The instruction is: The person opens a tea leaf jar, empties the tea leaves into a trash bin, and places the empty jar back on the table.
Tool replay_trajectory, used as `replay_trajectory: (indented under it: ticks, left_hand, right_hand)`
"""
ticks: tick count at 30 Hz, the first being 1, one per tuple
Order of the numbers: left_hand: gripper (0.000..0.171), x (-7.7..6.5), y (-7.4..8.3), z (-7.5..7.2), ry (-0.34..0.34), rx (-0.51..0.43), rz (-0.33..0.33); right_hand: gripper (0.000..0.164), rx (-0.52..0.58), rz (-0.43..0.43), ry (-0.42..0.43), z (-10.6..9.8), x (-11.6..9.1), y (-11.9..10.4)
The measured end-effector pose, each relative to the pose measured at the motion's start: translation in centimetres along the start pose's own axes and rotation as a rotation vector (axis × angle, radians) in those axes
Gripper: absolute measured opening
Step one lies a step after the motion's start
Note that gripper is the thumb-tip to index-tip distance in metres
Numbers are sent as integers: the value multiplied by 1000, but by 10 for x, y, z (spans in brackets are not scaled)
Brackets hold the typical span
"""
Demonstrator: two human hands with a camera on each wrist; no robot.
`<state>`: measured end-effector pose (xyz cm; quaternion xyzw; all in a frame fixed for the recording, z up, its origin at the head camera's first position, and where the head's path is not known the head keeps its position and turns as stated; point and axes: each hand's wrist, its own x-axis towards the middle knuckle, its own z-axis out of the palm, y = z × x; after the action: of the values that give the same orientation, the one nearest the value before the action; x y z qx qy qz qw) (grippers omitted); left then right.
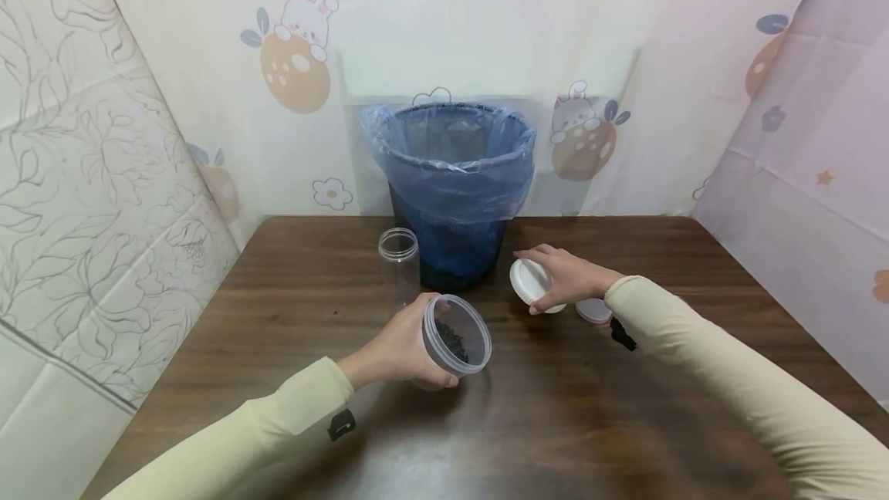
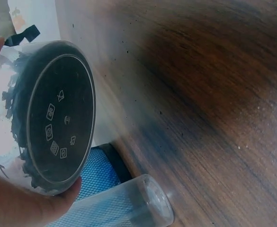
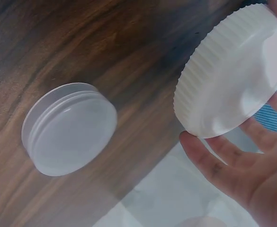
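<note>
My left hand [image 1: 403,346] grips a clear plastic jar [image 1: 467,330], tilted with its open mouth up and to the right. Dark loose leaf-like bits [image 1: 451,342] lie inside it, and the left wrist view shows them spread over the jar's bottom [image 2: 60,120]. My right hand [image 1: 571,276] holds a white ribbed screw lid [image 1: 529,284] by its edge, above the table right of the bin. Beside that hand, a translucent inner lid [image 3: 72,132] lies on the table.
A taller, slimmer clear jar [image 1: 399,268] stands uncapped behind my left hand. At the back of the brown wooden table [image 1: 292,292] stands a mesh bin [image 1: 451,241] lined with a blue bag [image 1: 458,191]. Patterned cloth [image 1: 430,21] hangs behind. Tiny dark specks dot the tabletop.
</note>
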<state>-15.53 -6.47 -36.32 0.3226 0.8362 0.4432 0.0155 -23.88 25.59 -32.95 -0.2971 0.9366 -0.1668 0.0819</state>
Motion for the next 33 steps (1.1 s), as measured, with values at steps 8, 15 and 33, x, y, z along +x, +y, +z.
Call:
replay_trajectory:
  ticks: [8,15,33]
  left_hand:
    - [100,-3,1,1,5,-39,27]
    - [100,-4,-2,3,-2,-36,29]
    - [99,-5,-6,1,13,-59,33]
  right_hand:
    - [95,-47,20,-37,11,9,11]
    - [96,-101,90,-71,21,16,21]
    - [96,-130,111,-76,29,28,28]
